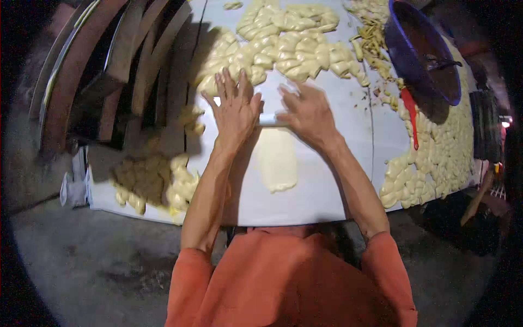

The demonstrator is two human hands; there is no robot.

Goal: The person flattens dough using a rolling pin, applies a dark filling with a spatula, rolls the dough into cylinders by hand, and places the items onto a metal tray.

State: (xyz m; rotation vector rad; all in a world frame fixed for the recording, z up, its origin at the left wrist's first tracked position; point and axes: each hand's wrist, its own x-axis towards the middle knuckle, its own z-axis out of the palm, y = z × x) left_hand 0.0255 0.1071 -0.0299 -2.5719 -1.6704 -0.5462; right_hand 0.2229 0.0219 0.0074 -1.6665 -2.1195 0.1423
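Note:
A flat, pale rectangle of rolled dough lies on the white tabletop before me. Across its far end rests a short whitish roller, its two ends partly hidden by my hands. My left hand is open, fingers spread and pointing away, its palm side by the roller's left end. At the right end, my right hand is a little blurred; its fingers are apart and point leftward over the roller. Just beyond both hands spreads a large cluster of glossy, pale yellow dough pieces.
A purple basin holding something brown stands at the far right, with a red flat tool beside it. Many small dough pieces cover the right side. Left are a brown mound and leaning curved-looking boards.

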